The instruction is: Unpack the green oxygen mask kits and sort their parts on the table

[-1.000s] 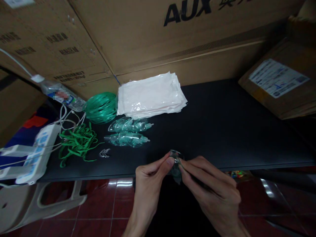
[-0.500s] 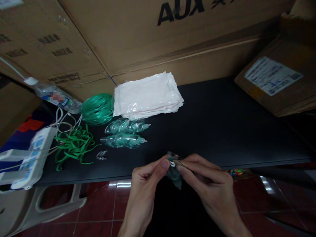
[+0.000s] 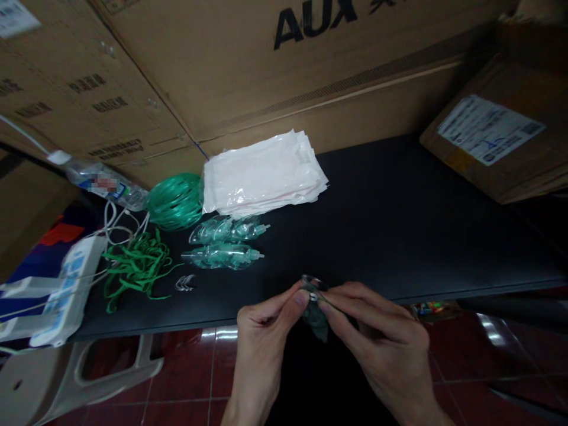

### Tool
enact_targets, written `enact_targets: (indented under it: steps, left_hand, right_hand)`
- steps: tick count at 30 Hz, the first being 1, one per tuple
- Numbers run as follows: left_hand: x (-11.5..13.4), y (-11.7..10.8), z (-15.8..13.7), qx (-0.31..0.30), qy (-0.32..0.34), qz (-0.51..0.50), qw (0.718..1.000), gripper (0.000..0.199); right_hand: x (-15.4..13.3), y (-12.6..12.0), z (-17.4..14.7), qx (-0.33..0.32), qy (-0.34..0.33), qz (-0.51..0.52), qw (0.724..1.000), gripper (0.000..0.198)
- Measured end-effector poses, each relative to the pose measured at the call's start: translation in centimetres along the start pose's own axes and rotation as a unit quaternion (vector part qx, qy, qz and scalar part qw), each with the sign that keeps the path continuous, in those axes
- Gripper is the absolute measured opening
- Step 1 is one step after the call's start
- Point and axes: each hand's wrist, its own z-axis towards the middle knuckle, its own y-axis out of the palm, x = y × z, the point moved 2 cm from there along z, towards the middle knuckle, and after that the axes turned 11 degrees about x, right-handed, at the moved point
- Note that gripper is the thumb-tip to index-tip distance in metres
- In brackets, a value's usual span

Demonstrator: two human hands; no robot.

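Observation:
My left hand (image 3: pixel 277 316) and my right hand (image 3: pixel 377 331) meet in front of the table edge. Between them is a clear green oxygen mask (image 3: pixel 316 322), its narrow end hanging downward. My left thumb and fingers pinch the mask's left side, close to a small shiny metal strip (image 3: pixel 313 296). From the right, my other thumb and forefinger grip the mask's edge; what lies under those fingertips is hidden. More green masks (image 3: pixel 224 255) lie in two nested rows on the table, left of my hands. Several curved metal nose clips (image 3: pixel 185 283) rest beside them.
Green elastic straps (image 3: pixel 137 263) lie tangled near a white power strip (image 3: pixel 66 290). Coiled green tubing (image 3: pixel 174 201) sits beside stacked white bags (image 3: pixel 264 174). A plastic bottle (image 3: pixel 104 182) leans at back left. Cardboard boxes (image 3: pixel 501 130) border the black table (image 3: pixel 377 231); a stool (image 3: pixel 39 378) stands below.
My view has shifted slightly. Both hands keep their pinch on the mask, and my left thumb now covers more of the metal strip.

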Motion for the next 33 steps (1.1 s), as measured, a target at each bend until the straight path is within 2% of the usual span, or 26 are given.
enact_targets:
  steps: [7, 14, 18, 26, 30, 33]
  left_hand:
    - [0.1, -0.1, -0.2, -0.013, -0.024, -0.005, 1.000, 0.027]
    - [-0.2, 0.3, -0.2, -0.009, -0.028, -0.028, 0.999, 0.026]
    - [-0.3, 0.1, 0.0, -0.017, -0.018, -0.027, 0.999, 0.027]
    - [-0.6, -0.2, 0.0, 0.013, -0.003, 0.000, 1.000, 0.033]
    - [-0.8, -0.3, -0.4, -0.008, -0.014, -0.001, 1.000, 0.031]
    - [-0.9, -0.7, -0.5, -0.029, -0.014, 0.002, 0.999, 0.025]
  right_hand:
    - [0.7, -0.3, 0.1, -0.057, 0.017, 0.026, 0.998, 0.039]
    - [1.7, -0.9, 0.4, -0.123, 0.157, 0.077, 0.977, 0.019]
    - [1.8, -0.8, 0.4, -0.129, 0.199, 0.118, 0.964, 0.016]
    - [1.4, -0.6, 0.0, -0.093, 0.112, 0.061, 0.987, 0.027]
    - [1.5, -0.8, -0.1, -0.111, 0.121, 0.063, 0.984, 0.025]
    - [1.2, -0.9, -0.3, -0.100, 0.092, 0.055, 0.989, 0.028]
